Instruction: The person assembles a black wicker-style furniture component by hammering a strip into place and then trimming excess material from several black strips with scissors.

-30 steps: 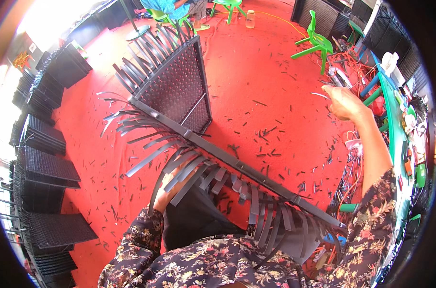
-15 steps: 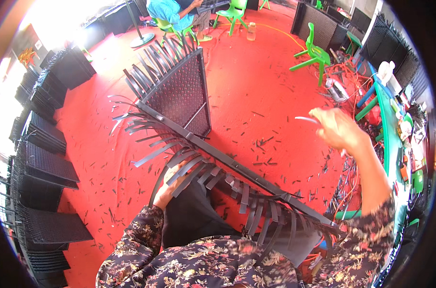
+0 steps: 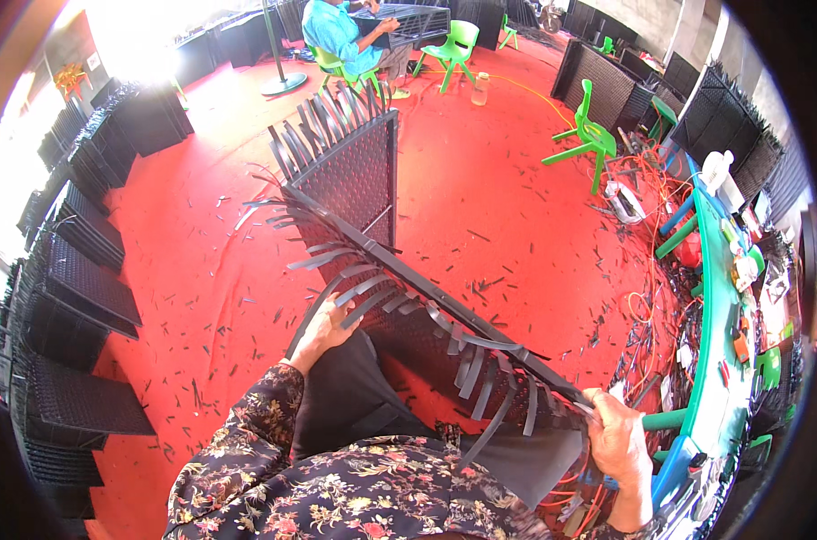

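Note:
A black woven panel [image 3: 372, 297] with a flat frame bar [image 3: 453, 310] stands slanting across my lap. Loose flat black strips [image 3: 372, 281] fan out along its near edge. My left hand [image 3: 326, 328] is closed among the strip ends near the panel's left part; what its fingers grip is partly hidden. At the bar's lower right end, my right hand [image 3: 617, 436] is closed, a thin pale piece just showing at its fingertips. A second side of the panel [image 3: 359, 175] rises beyond the bar, with upright strips [image 3: 336, 126] along its top.
Stacked black woven panels [image 3: 80, 315] line the left. Black offcuts [image 3: 489, 288] litter the red floor [image 3: 462, 207]. A green table [image 3: 710, 315] with clutter stands at right, near a green chair [image 3: 588, 135] and orange cords [image 3: 647, 180]. Far off, a person in blue [image 3: 336, 40] sits working.
My right hand has come down from above the floor at right to the bar's lower end, carrying the thin pale piece. My left hand stays by the strips. The view has shifted slightly.

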`<state>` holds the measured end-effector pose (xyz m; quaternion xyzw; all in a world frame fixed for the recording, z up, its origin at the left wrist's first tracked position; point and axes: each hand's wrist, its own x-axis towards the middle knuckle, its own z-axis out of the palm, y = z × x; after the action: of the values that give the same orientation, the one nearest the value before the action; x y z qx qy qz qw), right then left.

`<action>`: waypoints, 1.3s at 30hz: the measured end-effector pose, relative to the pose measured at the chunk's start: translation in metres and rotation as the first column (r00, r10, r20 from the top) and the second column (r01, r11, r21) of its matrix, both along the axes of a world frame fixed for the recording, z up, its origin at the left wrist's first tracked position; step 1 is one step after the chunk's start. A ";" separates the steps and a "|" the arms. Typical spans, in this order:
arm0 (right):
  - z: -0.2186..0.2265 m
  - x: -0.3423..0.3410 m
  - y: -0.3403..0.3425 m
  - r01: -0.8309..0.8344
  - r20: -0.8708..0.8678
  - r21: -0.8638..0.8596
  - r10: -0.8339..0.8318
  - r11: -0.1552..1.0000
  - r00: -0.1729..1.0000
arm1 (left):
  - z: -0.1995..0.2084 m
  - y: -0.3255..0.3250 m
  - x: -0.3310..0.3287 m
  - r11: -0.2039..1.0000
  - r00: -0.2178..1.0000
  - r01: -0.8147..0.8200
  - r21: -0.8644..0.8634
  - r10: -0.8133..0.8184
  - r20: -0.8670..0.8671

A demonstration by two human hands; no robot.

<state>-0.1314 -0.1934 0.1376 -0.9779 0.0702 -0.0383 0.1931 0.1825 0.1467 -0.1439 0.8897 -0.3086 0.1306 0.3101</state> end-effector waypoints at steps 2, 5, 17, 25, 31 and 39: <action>-0.007 -0.001 0.004 0.048 0.051 0.047 -0.050 0.998 0.997 | 0.004 0.002 0.001 0.998 0.999 -0.006 0.063 0.004 0.035; -0.016 -0.006 0.004 0.061 0.128 0.087 -0.072 0.994 0.989 | 0.031 -0.005 -0.007 0.986 0.970 -0.064 0.152 0.098 -0.224; -0.019 -0.007 -0.002 0.018 0.134 0.070 -0.027 0.997 0.991 | 0.043 -0.003 -0.010 0.976 0.936 -0.083 0.202 0.146 -0.319; -0.015 -0.005 0.001 0.046 0.131 0.116 -0.061 0.992 0.990 | 0.037 -0.001 -0.007 0.969 0.943 -0.092 0.230 0.159 -0.293; -0.013 -0.005 0.002 0.055 0.123 0.122 -0.070 0.991 0.990 | 0.035 0.000 -0.008 0.983 0.956 -0.074 0.166 0.117 -0.269; -0.015 -0.007 0.002 0.063 0.134 0.143 -0.082 0.988 0.988 | 0.035 0.000 -0.007 0.973 0.954 -0.081 0.218 0.139 -0.266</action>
<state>-0.1380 -0.1914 0.1221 -0.9539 0.0947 -0.1084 0.2633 0.1756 0.1466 -0.1093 0.9423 -0.2231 -0.0115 0.2495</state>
